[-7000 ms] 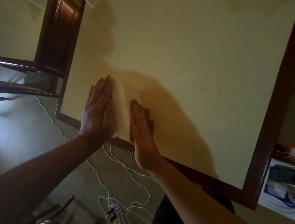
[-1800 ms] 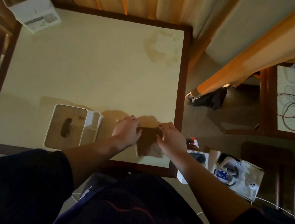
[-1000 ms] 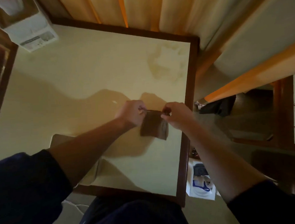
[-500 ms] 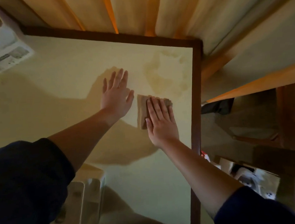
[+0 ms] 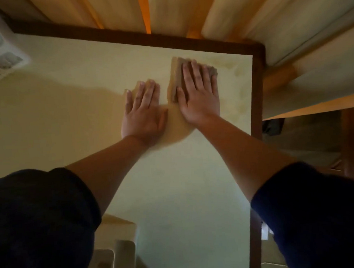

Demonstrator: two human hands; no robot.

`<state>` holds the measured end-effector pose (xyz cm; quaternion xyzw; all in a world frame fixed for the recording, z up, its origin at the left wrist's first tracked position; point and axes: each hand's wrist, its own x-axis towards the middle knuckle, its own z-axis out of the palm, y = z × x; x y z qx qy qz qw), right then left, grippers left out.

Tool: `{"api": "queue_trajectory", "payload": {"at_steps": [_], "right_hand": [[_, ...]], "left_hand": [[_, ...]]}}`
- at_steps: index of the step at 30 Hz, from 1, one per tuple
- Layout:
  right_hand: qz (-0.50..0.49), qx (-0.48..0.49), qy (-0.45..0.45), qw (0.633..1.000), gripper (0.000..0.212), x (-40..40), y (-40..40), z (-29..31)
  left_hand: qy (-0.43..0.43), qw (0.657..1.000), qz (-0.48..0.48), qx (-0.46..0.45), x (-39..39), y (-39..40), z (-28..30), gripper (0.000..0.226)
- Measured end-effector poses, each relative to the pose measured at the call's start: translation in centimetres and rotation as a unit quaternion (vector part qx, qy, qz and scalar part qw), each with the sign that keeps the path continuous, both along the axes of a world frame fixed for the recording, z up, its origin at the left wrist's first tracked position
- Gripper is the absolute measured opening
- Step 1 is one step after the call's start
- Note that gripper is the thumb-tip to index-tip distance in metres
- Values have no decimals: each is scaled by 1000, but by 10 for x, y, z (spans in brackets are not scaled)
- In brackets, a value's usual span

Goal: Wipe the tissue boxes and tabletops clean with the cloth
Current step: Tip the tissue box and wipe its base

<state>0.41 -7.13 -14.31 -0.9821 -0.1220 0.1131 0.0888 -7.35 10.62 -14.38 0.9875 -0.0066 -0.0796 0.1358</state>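
Right hand (image 5: 198,96) flat on the cloth (image 5: 176,73), fingers straight and together, pressing it onto the bench (image 5: 174,184); nothing gripped, just palm pressure. Left hand (image 5: 142,113) flat on bare bench just beside it, fingers straight, holding nothing, looks like a brace. Cloth is a small folded brown pad near the far right corner, long axis running away from the person, roughly in line with the right forearm; its far and left edges stick out past the fingers. Key relation: the stain (image 5: 236,74), a darker blotchy patch, lies just right of the cloth, between it and the dark wooden frame (image 5: 256,94), reaching toward the far corner. So the next stroke is probably right and slightly outward, right hand only, since it already has the cloth and is the nearer one; left is on the wrong side. Little room before the frame, so strokes need to be short or the pad runs up onto the rim. Tissue boxes: one (image 5: 4,58) at far left, blurred, another (image 5: 114,248) at the near edge, partly hidden by the left sleeve (image 5: 40,221); both well apart from the cloth. Curtain (image 5: 166,12) hangs behind the far edge. Judging by the patch, this corner isn't clean yet
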Motion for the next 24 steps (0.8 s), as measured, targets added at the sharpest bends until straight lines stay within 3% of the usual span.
{"api": "queue_trajectory", "payload": {"at_steps": [7,10,17,24], "right_hand": [[5,-23,17,1000,69,64,29,12],[15,-23,18,999,69,68,6,10],[-85,-31,32,995,68,82,-89,13],[-104,-17,17,994,70,42,-103,6]], "left_hand": [[-25,1000,-3,-7,-1,2,-5,71],[-28,1000,-4,-8,-1,3,-5,72],[-26,1000,-5,-8,1,3,-5,73],[-25,1000,-2,-9,1,2,-3,73]]}}
